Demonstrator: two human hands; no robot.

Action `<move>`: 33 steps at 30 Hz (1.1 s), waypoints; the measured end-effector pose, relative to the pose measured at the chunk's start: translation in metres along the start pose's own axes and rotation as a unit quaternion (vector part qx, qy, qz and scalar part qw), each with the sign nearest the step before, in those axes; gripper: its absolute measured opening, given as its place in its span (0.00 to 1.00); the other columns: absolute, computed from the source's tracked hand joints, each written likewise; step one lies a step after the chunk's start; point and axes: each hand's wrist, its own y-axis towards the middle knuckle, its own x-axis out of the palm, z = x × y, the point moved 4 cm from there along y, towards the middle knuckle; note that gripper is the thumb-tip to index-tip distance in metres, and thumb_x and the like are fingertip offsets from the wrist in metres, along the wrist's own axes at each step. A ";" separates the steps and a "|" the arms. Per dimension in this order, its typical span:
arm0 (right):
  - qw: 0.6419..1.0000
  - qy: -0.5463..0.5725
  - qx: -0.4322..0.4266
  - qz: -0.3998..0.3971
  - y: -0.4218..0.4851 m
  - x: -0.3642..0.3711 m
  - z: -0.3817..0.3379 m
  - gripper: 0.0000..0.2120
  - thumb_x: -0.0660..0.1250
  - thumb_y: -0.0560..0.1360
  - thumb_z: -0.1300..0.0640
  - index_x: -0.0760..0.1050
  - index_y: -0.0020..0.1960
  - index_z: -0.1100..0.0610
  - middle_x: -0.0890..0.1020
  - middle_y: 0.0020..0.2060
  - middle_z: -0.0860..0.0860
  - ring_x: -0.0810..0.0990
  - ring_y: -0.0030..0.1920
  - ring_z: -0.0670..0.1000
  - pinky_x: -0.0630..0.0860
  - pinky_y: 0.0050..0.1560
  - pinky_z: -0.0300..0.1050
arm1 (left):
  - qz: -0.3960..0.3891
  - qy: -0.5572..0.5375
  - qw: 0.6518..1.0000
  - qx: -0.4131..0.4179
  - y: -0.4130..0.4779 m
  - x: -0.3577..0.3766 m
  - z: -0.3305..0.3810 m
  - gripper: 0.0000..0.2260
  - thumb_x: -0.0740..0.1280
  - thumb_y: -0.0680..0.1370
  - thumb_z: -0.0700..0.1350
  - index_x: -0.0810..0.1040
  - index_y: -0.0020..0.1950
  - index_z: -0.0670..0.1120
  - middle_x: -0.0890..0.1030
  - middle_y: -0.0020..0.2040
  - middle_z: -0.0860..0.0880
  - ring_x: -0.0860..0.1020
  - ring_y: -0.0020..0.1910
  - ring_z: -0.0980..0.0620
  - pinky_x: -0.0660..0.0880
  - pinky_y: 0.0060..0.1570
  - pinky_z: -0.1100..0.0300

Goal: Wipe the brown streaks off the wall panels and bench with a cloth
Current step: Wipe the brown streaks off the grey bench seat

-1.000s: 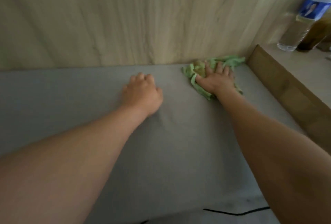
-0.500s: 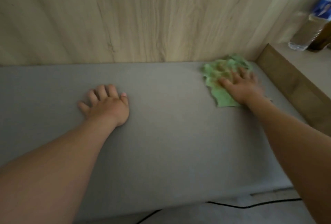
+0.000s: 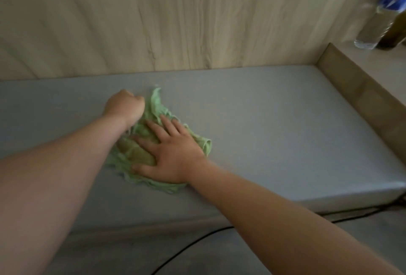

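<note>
One crumpled green cloth [image 3: 140, 153], brown-stained at its middle, lay on the grey desk [image 3: 274, 131]. Two hands met it: the right hand [image 3: 173, 156] pressed flat with fingers spread, while the left hand [image 3: 125, 107] was curled at its far edge — whether gripping, I cannot tell. Behind rose the wood-grain wall panel [image 3: 197, 21], and one blurred water bottle [image 3: 373, 24] stood far right.

The room is dim, the light soft and even, cool grey on the counter [image 3: 274, 120] and warmer on the wall panels [image 3: 197, 21]. Shadows are faint, just a slight darkening beneath the forearms [image 3: 55, 186]. The bottle [image 3: 373, 19] at the far right is smeared by blur, the panels' grain streaks toward the left edge, and the cloth [image 3: 140, 153] looks soft-edged. Near the bottom corners, forearms stretch wide.
</note>
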 end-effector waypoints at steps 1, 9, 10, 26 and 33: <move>1.000 0.003 -0.029 0.003 -0.007 -0.001 -0.006 0.35 0.52 0.77 0.25 0.56 0.81 0.34 0.53 0.84 0.51 0.45 0.83 0.58 0.40 0.81 0.58 | 0.012 0.000 1.000 -0.003 -0.007 -0.004 -0.004 0.17 0.60 0.83 0.47 0.80 0.53 0.34 0.81 0.56 0.30 0.78 0.58 0.32 0.73 0.56 0.48; 0.934 0.015 0.356 -0.005 -0.046 -0.031 0.183 0.45 0.46 0.71 0.17 0.50 0.82 0.37 0.46 0.84 0.52 0.44 0.83 0.62 0.45 0.79 0.62 | 0.081 -0.007 0.996 0.020 -0.048 -0.021 -0.051 0.12 0.63 0.81 0.48 0.81 0.48 0.42 0.83 0.51 0.35 0.80 0.54 0.33 0.77 0.53 0.47; 0.930 0.016 0.368 -0.009 -0.036 -0.031 0.183 0.45 0.46 0.71 0.17 0.50 0.83 0.37 0.45 0.84 0.52 0.43 0.83 0.63 0.45 0.79 0.64 | 0.100 -0.005 0.995 0.021 -0.050 -0.027 -0.061 0.14 0.63 0.83 0.49 0.80 0.44 0.41 0.83 0.49 0.34 0.81 0.52 0.33 0.76 0.49 0.47; 0.968 0.000 -0.247 -0.037 0.055 0.005 -0.124 0.35 0.52 0.77 0.24 0.53 0.81 0.33 0.52 0.84 0.45 0.47 0.83 0.55 0.43 0.81 0.57 | 0.216 0.014 0.968 -0.127 -0.097 -0.100 -0.170 0.12 0.60 0.80 0.47 0.76 0.54 0.40 0.81 0.56 0.33 0.78 0.58 0.32 0.75 0.56 0.43; 0.999 -0.005 0.032 -0.024 -0.017 -0.007 0.003 0.42 0.48 0.72 0.19 0.52 0.82 0.36 0.50 0.84 0.49 0.45 0.83 0.59 0.42 0.81 0.59 | 0.143 -0.015 0.990 0.005 -0.092 -0.050 -0.079 0.02 0.63 0.78 0.43 0.74 0.49 0.49 0.82 0.53 0.39 0.78 0.58 0.36 0.75 0.58 0.45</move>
